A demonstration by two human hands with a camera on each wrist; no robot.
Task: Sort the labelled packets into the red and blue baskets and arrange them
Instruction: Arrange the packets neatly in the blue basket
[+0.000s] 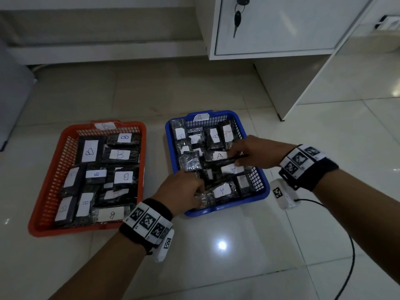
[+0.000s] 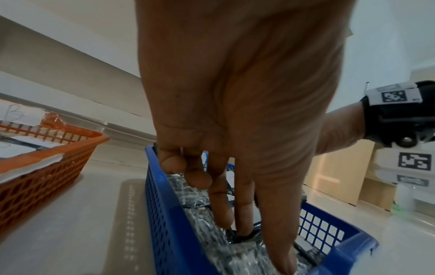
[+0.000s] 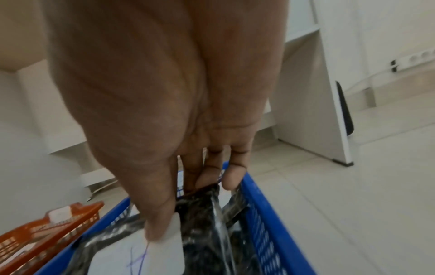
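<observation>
Both of your hands are down in the blue basket (image 1: 262, 189), which sits on the tiled floor (image 1: 281, 245) to the right of the red basket (image 1: 43, 191). A white tag on the blue basket's far rim reads "A" (image 1: 200, 117); the matching tag on the red one reads "B" (image 1: 106, 126).

Your right hand (image 1: 255, 153) pinches a black foil packet (image 1: 232, 160) by its edge, thumb pressing on its white label, where the right wrist view shows an "A" in blue ink (image 3: 139, 260). Your left hand (image 1: 184, 191) reaches to the near-left part of the blue basket, fingers straight and pointing down among the shiny packets (image 2: 235, 260); you cannot tell whether they grip one.

Readable labels in the blue basket all say "A" (image 1: 219, 155), some in blue and one in red (image 1: 227, 133). The packets in the red basket (image 1: 120, 154) carry "B" labels and lie flat in rough rows. A key (image 1: 237, 20) hangs in the white cabinet door beyond.
</observation>
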